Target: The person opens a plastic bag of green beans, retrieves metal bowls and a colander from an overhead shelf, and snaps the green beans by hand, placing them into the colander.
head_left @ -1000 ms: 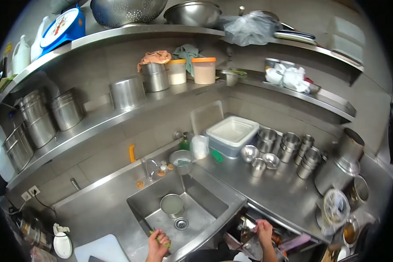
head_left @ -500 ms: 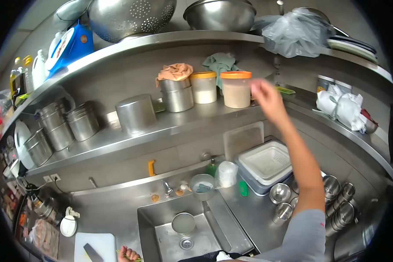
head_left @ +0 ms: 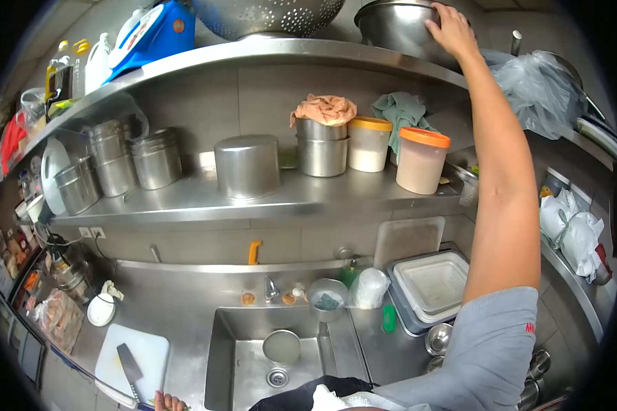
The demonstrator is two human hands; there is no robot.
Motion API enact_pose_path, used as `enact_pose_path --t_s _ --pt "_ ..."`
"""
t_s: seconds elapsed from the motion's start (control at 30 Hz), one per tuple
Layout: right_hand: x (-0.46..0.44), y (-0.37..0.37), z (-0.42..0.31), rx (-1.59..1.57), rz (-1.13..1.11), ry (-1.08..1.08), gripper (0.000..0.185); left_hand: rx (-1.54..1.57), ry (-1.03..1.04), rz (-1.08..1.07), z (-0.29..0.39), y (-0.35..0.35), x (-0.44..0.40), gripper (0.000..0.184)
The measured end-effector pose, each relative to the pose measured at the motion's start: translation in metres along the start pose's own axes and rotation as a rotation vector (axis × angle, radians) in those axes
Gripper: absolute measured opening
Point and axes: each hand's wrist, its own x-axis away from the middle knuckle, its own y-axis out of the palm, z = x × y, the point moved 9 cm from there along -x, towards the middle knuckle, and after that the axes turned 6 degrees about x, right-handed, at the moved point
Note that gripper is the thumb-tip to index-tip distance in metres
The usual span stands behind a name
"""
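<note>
My right hand [head_left: 452, 31] is raised to the top shelf. Its fingers are hooked over the rim of a large stainless steel bowl [head_left: 408, 31], with the thumb against the bowl's side. Left of it on that shelf stands a steel colander [head_left: 271, 15]. At the bottom edge, partly cut off, my left hand [head_left: 169, 402] is curled closed around thin green stalks, of which only a sliver shows. Close by, a knife [head_left: 128, 363] lies on a white cutting board [head_left: 156, 351].
The middle shelf [head_left: 363, 198] holds steel pots, an upturned pot [head_left: 247, 166] and two orange-lidded tubs [head_left: 418, 163]. Below is a sink [head_left: 243, 390] with a round container [head_left: 282, 347] inside. White trays [head_left: 432, 284] stand right of it. A plastic bag [head_left: 535, 89] sits beside the bowl.
My right hand has risen from beside the orange-lidded tub to the steel bowl's rim above. The view has shifted, and my left hand sits lower and further left in it.
</note>
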Motion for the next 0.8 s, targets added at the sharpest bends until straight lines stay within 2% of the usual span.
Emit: enact_pose_path --t_s 0.03,0.07,0.1,0.13,0.17,0.2,0.27,0.3,0.33,0.37,0.4,0.43,0.47,0.5,0.53,0.57,0.6,0.63,0.7,0.73,0.77,0.8 --pt "-0.004 -0.006 -0.003 0.050 -0.165 0.082 0.052 0.003 -0.042 -0.200 -0.006 -0.011 -0.036 0.012" --pt "-0.009 -0.008 -0.001 0.062 -0.187 0.101 0.051 0.010 -0.087 -0.401 -0.014 -0.013 -0.053 0.021" --pt "-0.014 -0.007 0.002 0.076 -0.205 0.123 0.052 0.011 -0.094 -0.394 -0.017 -0.013 -0.054 0.021" --pt "-0.015 -0.005 0.004 0.079 -0.207 0.118 0.052 0.012 -0.064 -0.334 -0.015 -0.015 -0.059 0.030" --pt "-0.016 -0.006 0.013 -0.015 -0.190 0.162 0.053 0.014 -0.035 -0.278 -0.012 -0.014 -0.064 0.040" --pt "-0.018 -0.007 0.023 -0.110 -0.168 0.204 0.056 0.016 -0.041 -0.282 -0.013 -0.006 -0.065 0.040" --pt "-0.027 -0.010 0.038 -0.102 -0.150 0.192 0.054 0.128 -0.048 -0.396 -0.014 0.021 -0.062 0.018" --pt "-0.033 -0.009 0.043 -0.102 -0.139 0.183 0.053 0.187 -0.049 -0.447 -0.012 0.032 -0.059 0.017" --pt "-0.033 -0.021 0.046 -0.143 -0.032 0.191 0.067 0.197 -0.040 -0.427 -0.011 0.036 -0.055 0.015" --pt "-0.035 -0.025 0.057 -0.181 -0.050 0.252 0.068 0.194 -0.043 -0.417 -0.011 0.037 -0.058 0.015" --pt "-0.017 -0.076 0.026 -0.251 -0.008 0.380 0.061 0.197 -0.049 -0.427 -0.011 0.039 -0.063 0.015" --pt "-0.014 -0.102 0.019 -0.306 0.041 0.425 0.065 0.196 -0.056 -0.436 -0.009 0.044 -0.062 0.015" --pt "-0.029 -0.088 0.056 -0.225 0.379 0.295 0.058 0.198 -0.055 -0.451 -0.006 0.049 -0.058 0.016" --pt "-0.014 -0.127 0.049 -0.323 0.616 0.322 0.050 0.186 -0.050 -0.453 -0.004 0.050 -0.061 0.016" --pt "-0.015 -0.121 0.101 -0.274 0.550 0.546 0.071 0.185 -0.048 -0.459 -0.001 0.053 -0.062 0.016" --pt "-0.010 -0.136 0.123 -0.250 0.555 0.535 0.073 0.189 -0.048 -0.466 0.000 0.057 -0.063 0.016" --pt "0.009 -0.170 0.118 -0.244 0.533 0.598 0.059 0.176 -0.042 -0.478 0.000 0.057 -0.069 0.016" --pt "0.023 -0.184 0.139 -0.219 0.465 0.642 0.063 0.180 -0.057 -0.504 0.000 0.059 -0.075 0.016" --pt "0.084 -0.238 0.095 -0.566 0.648 0.651 0.052 0.139 -0.062 -0.515 -0.002 0.068 -0.081 0.016" --pt "0.105 -0.244 0.114 -0.717 0.720 0.612 0.045 0.107 -0.044 -0.540 -0.003 0.076 -0.083 0.015" --pt "0.128 -0.251 0.121 -0.749 0.684 0.670 0.044 0.090 -0.066 -0.553 -0.005 0.086 -0.087 0.015" --pt "0.155 -0.262 0.128 -0.778 0.651 0.729 0.044 -0.015 -0.026 -0.659 -0.003 0.105 -0.087 0.016"
